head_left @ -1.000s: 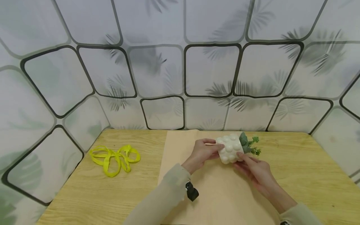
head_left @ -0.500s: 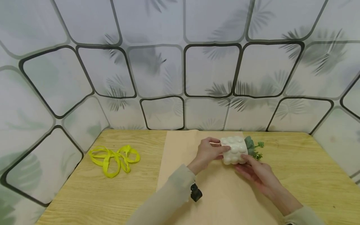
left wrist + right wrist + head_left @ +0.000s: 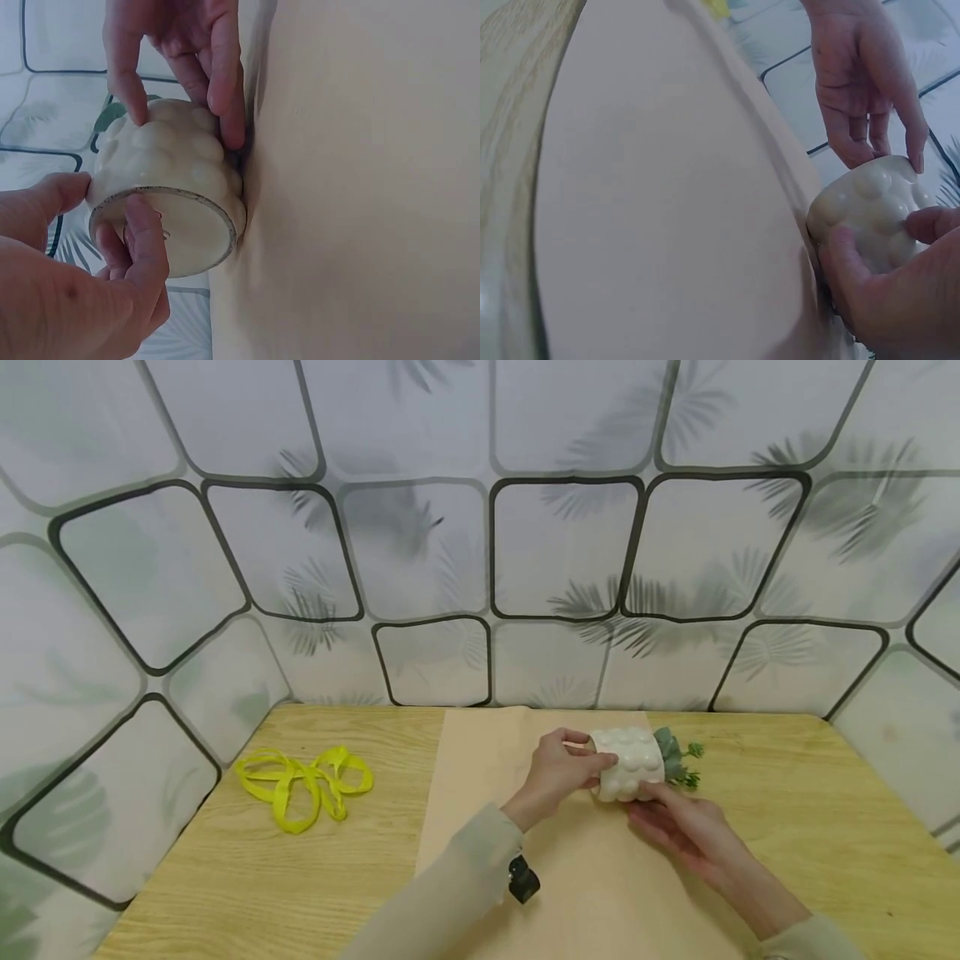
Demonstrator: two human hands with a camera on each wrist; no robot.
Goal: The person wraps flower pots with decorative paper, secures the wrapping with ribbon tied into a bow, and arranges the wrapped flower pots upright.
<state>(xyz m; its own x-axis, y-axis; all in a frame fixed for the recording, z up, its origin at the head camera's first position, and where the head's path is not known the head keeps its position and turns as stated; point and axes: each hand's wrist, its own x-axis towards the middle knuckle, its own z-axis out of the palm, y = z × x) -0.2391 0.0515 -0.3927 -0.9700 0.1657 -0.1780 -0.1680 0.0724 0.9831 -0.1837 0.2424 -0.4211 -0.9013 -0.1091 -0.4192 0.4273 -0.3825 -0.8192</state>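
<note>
A white pot [image 3: 630,767] with a bumpy surface lies on its side over a sheet of brown paper [image 3: 472,760]. Green leafy sprigs [image 3: 670,757] stick out of its mouth towards the right. My left hand [image 3: 553,772] grips the pot's base end; in the left wrist view its thumb is on the outside and fingers reach into the recessed bottom [image 3: 199,236]. Near the mouth my right hand [image 3: 693,831] holds the pot, thumb on the bumps and the other fingers beneath, partly hidden. The right wrist view shows the bumps [image 3: 870,202] between both hands.
A loosely looped yellow ribbon [image 3: 285,793] lies on the wooden table [image 3: 825,810], left of the paper. Patterned fabric walls [image 3: 562,543] rise behind the table and at its sides. A small black device [image 3: 523,879] is strapped at my left wrist.
Both hands have shifted the pot a little to the right, mostly in the first half second. It has also turned slightly, so its mouth points more directly right. The ribbon stays put.
</note>
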